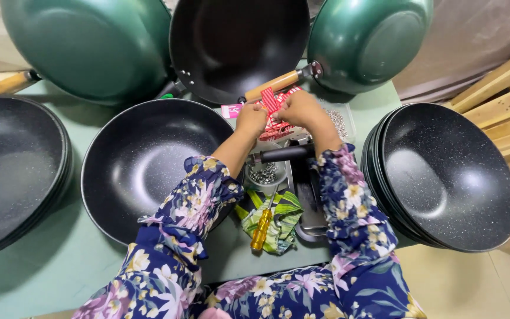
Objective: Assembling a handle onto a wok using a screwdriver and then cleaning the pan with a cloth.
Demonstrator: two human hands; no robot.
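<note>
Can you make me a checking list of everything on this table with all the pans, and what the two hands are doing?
Surface: pale green table, crowded.
Job's things: flat red-and-white printed packets under both hands; a red strip stands between them.
Clutter: speckled black pan beside the left arm; stack of black pans at right, another stack at left; three green pans tipped up behind, one with a wooden handle; small bowl of silver metal bits; yellow-handled screwdriver on a green cloth.
Grippers: left hand and right hand pinch at the packets.
Cables: nothing seen.
Surroundings: wooden planks at right.
</note>
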